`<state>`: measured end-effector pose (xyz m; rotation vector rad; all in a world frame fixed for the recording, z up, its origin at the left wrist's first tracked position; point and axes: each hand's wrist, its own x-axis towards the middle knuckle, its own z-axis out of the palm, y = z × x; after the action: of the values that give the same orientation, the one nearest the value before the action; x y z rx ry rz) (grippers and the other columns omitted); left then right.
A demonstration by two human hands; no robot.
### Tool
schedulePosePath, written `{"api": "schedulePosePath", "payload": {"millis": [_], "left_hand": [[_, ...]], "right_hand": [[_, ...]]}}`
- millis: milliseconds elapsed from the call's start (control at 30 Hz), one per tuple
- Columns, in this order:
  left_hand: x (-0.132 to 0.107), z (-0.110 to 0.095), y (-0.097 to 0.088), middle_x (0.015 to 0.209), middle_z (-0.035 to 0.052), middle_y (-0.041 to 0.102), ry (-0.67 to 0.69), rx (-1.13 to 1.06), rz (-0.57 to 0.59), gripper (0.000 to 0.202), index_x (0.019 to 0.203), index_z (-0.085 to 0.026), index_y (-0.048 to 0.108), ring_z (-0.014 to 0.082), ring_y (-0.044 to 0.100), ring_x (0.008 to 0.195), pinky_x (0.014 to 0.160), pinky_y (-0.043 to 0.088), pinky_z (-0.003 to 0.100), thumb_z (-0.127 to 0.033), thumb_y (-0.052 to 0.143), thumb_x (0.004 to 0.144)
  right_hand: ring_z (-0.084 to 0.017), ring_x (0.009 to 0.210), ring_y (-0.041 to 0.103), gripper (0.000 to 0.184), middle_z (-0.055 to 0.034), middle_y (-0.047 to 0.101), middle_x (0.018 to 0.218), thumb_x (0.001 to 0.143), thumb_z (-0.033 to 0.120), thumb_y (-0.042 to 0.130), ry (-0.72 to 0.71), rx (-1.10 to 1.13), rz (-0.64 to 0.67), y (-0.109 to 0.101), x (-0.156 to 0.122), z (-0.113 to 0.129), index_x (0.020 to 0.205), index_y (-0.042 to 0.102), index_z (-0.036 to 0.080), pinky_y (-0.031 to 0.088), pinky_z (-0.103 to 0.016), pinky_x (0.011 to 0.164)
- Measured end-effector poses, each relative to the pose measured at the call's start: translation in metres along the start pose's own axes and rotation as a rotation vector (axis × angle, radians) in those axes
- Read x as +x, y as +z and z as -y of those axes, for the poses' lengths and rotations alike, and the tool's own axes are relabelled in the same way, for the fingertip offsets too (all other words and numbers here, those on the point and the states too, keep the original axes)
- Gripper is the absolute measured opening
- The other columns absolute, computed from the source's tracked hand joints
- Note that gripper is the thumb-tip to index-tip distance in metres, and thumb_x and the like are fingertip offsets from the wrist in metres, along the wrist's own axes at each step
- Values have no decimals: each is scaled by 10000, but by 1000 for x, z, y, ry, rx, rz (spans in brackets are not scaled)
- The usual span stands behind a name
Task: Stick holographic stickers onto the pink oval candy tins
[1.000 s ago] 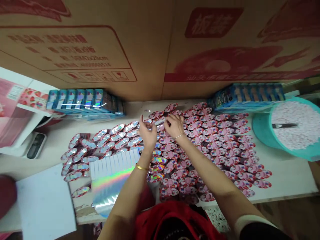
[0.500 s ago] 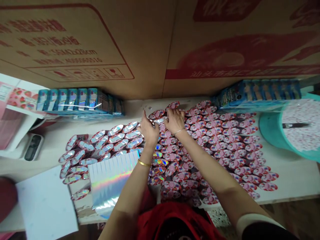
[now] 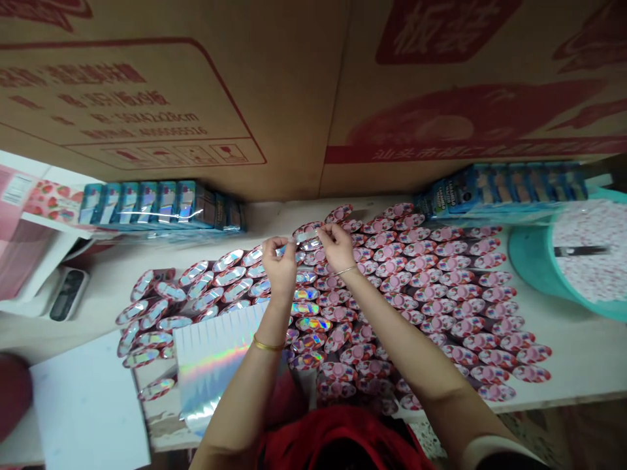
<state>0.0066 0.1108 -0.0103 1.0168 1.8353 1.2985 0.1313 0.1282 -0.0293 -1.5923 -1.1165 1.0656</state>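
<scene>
A short silvery strip (image 3: 305, 237) stretches between my two hands. My left hand (image 3: 280, 266) is closed, thumb and forefinger pinching the strip's left end. At the other end, my right hand (image 3: 337, 248) pinches with thumb and bent fingers. Both hover just over the far rows of small oval-topped packs (image 3: 388, 253), which stand close together. Those on the right show pink and red tops; packs on the left (image 3: 230, 261) carry shiny silver ovals. Below my left forearm lies a rainbow-silver sheet (image 3: 215, 365) with narrow slits along its far edge.
Large printed cardboard boxes (image 3: 294, 98) wall off the back. Blue wrapped packages stand at left (image 3: 161, 202) and right (image 3: 509, 189). A teal basin (image 3: 533, 261) of pale pieces, with a dark handle across them, sits right. A white sheet (image 3: 93, 398) and a small device (image 3: 70, 294) lie left.
My left hand has drawn back to the left and closed into a pinch. My right fingers have come off the packs, and the strip now shows between both hands.
</scene>
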Motion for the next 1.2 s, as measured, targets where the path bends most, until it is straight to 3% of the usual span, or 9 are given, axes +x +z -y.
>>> {"api": "schedulePosePath", "payload": {"millis": [167,267,533,733,833,933,1067,1133,1200], "left_hand": [[15,10,15,846,29,554,97,336,-43,128,674,-196,572,209,527,928,922,378,384,-252,650,758],[17,13,22,903,52,566,95,492,-25,110,693,-197,584,257,514,999,934,342,455,-239,647,772],[18,21,28,1035,130,527,101,549,49,100,789,-175,577,334,450,1120,942,281,585,-255,615,837],[11,8,23,1198,162,531,115,500,22,342,1165,-183,509,330,458,1198,1019,310,539,-233,613,843],[-1,12,-25,1221,144,560,222,468,120,384,1267,-199,475,272,508,1186,1023,358,449,-301,547,905],[-28,24,-122,1150,124,604,248,501,99,380,1214,-191,524,247,562,1102,1001,393,422,-374,576,885],[-80,55,-263,1050,134,593,31,613,-206,316,1076,-191,573,269,575,1011,922,432,456,-409,604,849],[-101,73,-308,958,121,574,-97,690,-219,288,917,-199,605,315,557,1018,914,411,500,-413,706,753],[-116,86,-329,902,101,551,-198,726,-187,323,790,-195,607,352,546,1013,901,397,543,-394,799,623]], "right_hand": [[-220,928,550,218,-67,669,882,943,318,468,-201,-663,0,-9,18,3,819,606,204,334,-347,868],[-240,988,528,238,-93,679,975,971,301,428,-248,-854,70,-10,24,2,878,621,199,297,-360,871],[-279,1034,499,247,-130,664,1021,968,255,387,-285,-1015,152,-5,30,-8,985,618,169,288,-400,895],[-319,1129,466,405,-180,597,1178,907,190,413,-286,-978,127,-5,26,-4,1299,491,129,292,-466,942],[-339,1148,454,411,-192,561,1231,918,284,420,-326,-918,73,-7,-2,0,1294,506,141,320,-484,930],[-318,1138,474,385,-175,572,1211,931,352,429,-417,-829,154,-3,-55,8,1234,565,157,352,-465,940],[-290,1215,472,403,-150,562,1311,951,399,431,-527,-720,404,27,-145,15,1262,579,189,363,-452,998],[-307,1346,380,486,-157,473,1446,943,438,456,-581,-729,562,49,-180,12,1360,517,197,326,-488,1059],[-316,1436,270,600,-158,357,1545,918,472,508,-625,-765,703,69,-205,6,1442,436,191,268,-515,1116]]}}
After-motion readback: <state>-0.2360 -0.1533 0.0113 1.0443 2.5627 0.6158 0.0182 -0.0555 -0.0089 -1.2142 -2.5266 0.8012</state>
